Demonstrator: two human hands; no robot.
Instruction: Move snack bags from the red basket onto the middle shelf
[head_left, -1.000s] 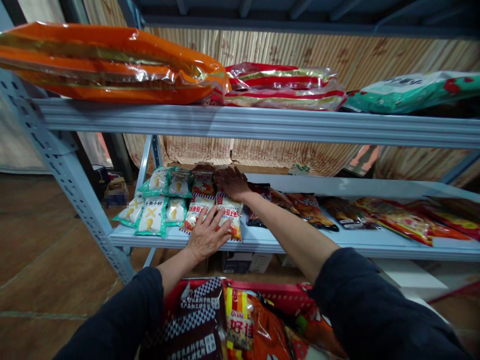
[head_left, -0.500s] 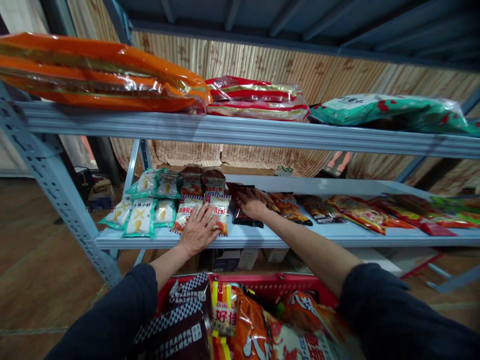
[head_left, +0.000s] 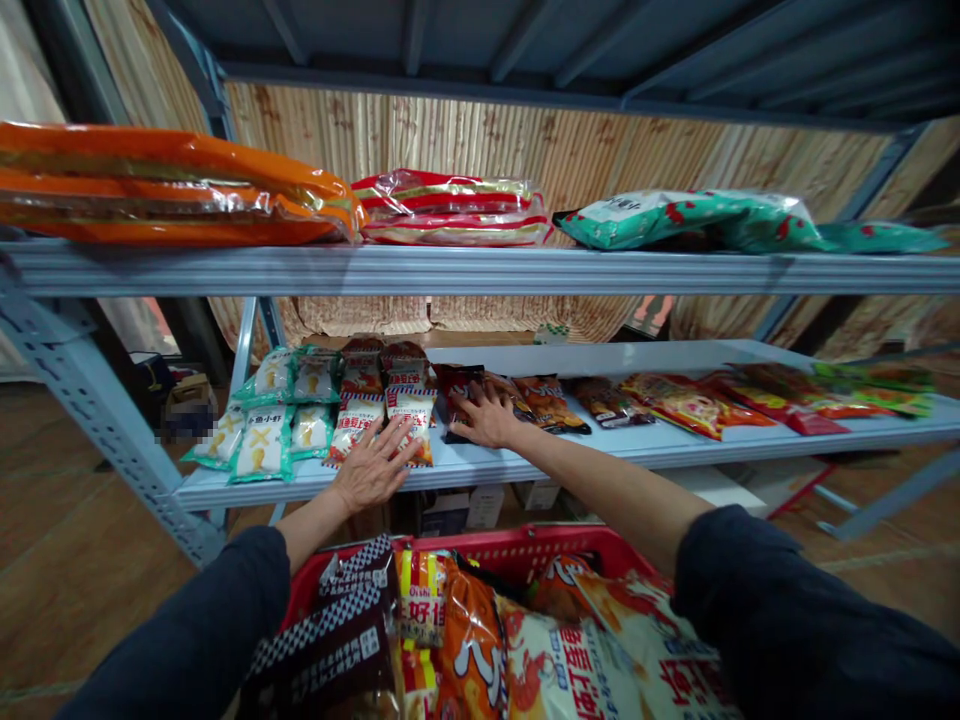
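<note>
My left hand (head_left: 375,462) lies with fingers spread on the front white-and-orange snack bags (head_left: 410,415) on the lower shelf. My right hand (head_left: 491,415) rests, fingers apart, over a dark brown snack bag (head_left: 457,380) just to the right; it covers much of that bag. Left of these, white-and-teal snack bags (head_left: 260,442) sit in two rows. Behind the front white-and-orange bags stand brown-topped red ones (head_left: 362,368). An orange-and-black snack bag (head_left: 551,402) lies flat beside my right hand.
Below my arms stands a red basket (head_left: 517,545) filled with snack bags. More bags (head_left: 671,402) line the lower shelf (head_left: 675,453) to the right. The upper shelf (head_left: 465,270) holds large orange bags (head_left: 172,190), red bags (head_left: 457,210) and green bags (head_left: 697,222). A metal upright (head_left: 97,400) stands at left.
The view has shifted, so shelf and bags sit further left and more of the basket shows. My right hand's fingers have spread over the dark bag; my left hand stays on the white-and-orange bags.
</note>
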